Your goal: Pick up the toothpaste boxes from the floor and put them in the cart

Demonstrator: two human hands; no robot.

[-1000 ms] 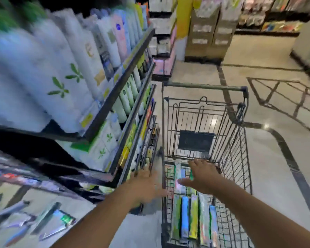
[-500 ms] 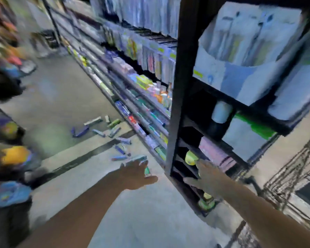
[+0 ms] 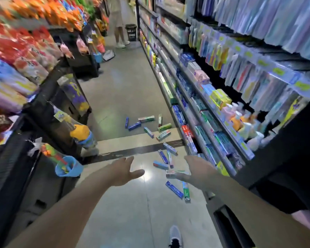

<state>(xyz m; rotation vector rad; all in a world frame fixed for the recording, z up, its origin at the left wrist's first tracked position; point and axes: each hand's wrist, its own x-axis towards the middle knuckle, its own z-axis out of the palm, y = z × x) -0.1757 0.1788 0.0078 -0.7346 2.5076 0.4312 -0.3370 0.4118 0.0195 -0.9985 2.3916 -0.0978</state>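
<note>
Polished grey and beige shop floor (image 3: 125, 97) runs down a narrow aisle, crossed by a dark stripe (image 3: 132, 151) near the middle. Long cardboard toothpaste boxes (image 3: 162, 135) in blue, green, white and red lie scattered flat on the floor along its right edge, close to the foot of the tall dark shelving unit (image 3: 213, 111) stocked with dental goods; some lie beyond the stripe, others on the near side of it. Both bare arms reach forward over the floor. The left hand (image 3: 123, 171) has its grip spread, fingers straight and thumb out, holding nothing. The right hand (image 3: 198, 170) also has its grip spread and loose, hovering above a white and red box (image 3: 170, 174), and whether a fingertip touches it cannot be told. A blue box (image 3: 174, 189) and a green box (image 3: 186, 191) lie just beside each other under the right wrist. Racks of orange and red snack bags (image 3: 34, 42) fill the left side. A grey shoe (image 3: 175, 237) shows at the bottom edge, and a standing person (image 3: 117, 20) is at the far end.
</note>
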